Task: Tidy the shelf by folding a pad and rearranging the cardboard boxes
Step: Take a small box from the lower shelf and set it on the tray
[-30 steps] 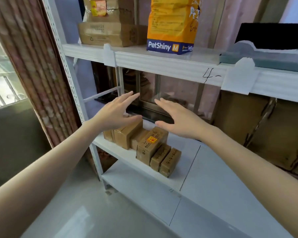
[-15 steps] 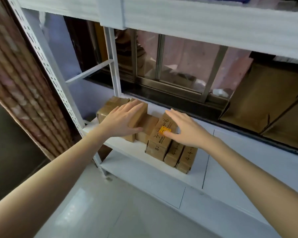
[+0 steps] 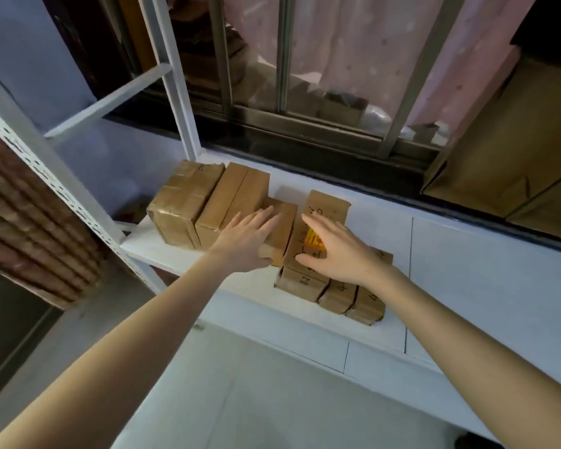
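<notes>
Head view: your two bare hands rest on a row of cardboard boxes at the front left of the white shelf [image 3: 467, 254], below a dark window frame.

Your left hand [image 3: 245, 241] lies flat and open, palm down, fingers spread over the low middle box [image 3: 280, 222], gripping nothing. Just left of that hand stand the tall plain box [image 3: 232, 199] and, touching it, the taped box [image 3: 183, 202] at the shelf's left end.

Your right hand [image 3: 340, 251] is also open, fingers extended, thumb tucked at the near side, pressed on the top of the labelled box [image 3: 327, 205], partly covering its yellow-and-red sticker [image 3: 314, 239]. Under and just right of your right wrist sit two small boxes [image 3: 353, 299] with handwritten marks, their ends facing you at the shelf's front edge.

No pad shows in this view, so that step cannot be judged.

The boxes look stiff, sealed and likely light enough to slide, though their weight cannot be told. The smooth shelf should let them shift with a flat push; the taped faces may be slick under your palms. To lift one, take it across its long sides, thumb opposite fingers, not by the flaps. The two small boxes sit close to the front lip and could tip off if nudged.
</notes>
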{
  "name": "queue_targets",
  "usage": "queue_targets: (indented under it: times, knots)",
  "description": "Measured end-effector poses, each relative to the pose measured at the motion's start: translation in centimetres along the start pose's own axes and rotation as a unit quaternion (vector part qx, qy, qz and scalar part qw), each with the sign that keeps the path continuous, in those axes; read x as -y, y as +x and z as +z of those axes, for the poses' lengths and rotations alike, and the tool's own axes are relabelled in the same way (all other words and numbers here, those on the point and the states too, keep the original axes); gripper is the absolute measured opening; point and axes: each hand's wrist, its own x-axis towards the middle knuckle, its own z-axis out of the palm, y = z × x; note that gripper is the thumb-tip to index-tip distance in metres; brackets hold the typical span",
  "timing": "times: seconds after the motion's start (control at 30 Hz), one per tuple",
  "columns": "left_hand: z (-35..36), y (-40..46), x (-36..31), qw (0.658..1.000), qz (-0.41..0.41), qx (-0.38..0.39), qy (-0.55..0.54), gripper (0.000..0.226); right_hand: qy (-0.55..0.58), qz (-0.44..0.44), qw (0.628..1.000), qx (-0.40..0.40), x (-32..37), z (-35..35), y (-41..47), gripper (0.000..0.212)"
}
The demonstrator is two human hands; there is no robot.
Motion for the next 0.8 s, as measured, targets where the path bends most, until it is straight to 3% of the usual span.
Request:
queue_targets:
  times: [0.2, 0.5, 0.8]
  knots:
    - [3.2, 2.5, -0.3, 0.998, 0.004, 0.053, 0.04, 0.089, 0.018, 0.009, 1.0, 0.011, -0.3, 1.3, 1.5, 0.078]
    - [5.8, 2.2, 0.0, 0.989, 0.009, 0.052, 0.139, 0.084, 0.015, -0.002, 1.0, 0.014, -0.6, 2.9, 2.4, 0.076]
    - [7.7, -1.0, -0.2, 0.996, 0.012, 0.033, 0.081, 0.09, 0.013, 0.002, 1.0, 0.022, -0.9, 3.8, 2.3, 0.076]
